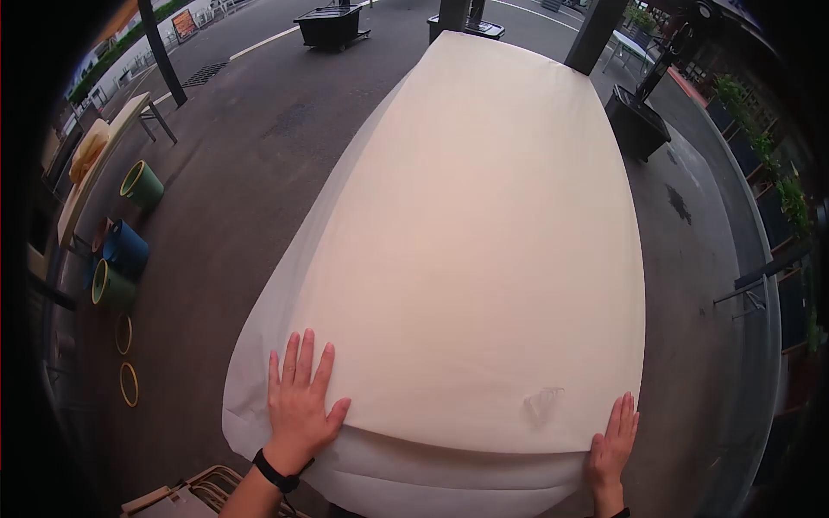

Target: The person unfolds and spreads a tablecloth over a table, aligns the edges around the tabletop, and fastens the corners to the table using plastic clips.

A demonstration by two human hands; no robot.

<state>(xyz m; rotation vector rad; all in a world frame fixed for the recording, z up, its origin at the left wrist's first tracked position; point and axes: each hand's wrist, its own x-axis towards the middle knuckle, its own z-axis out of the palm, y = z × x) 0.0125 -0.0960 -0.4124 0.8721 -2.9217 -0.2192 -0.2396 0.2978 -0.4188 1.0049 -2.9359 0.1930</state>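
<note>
A long table is covered by a cream cloth or paper cover (pixel 484 216) that hangs over the near end in pale folds. My left hand (pixel 302 401) lies flat near the front left corner, its fingers spread on the cover. At the right edge, my right hand (pixel 615 440) rests with fingers stretched out along the side. Its fingers touch the cover and grip nothing that I can see. Between the hands, closer to the right one, is a small clear, crumpled-looking patch (pixel 543 406) whose kind I cannot make out.
Green (pixel 142 186) and blue buckets (pixel 126 248) stand on the asphalt to the left, near yellow rings (pixel 129 384) and a side table (pixel 112 147). Folded chairs (pixel 177 501) are at lower left. Black weighted bases (pixel 637 125) and posts (pixel 596 39) stand around the far end.
</note>
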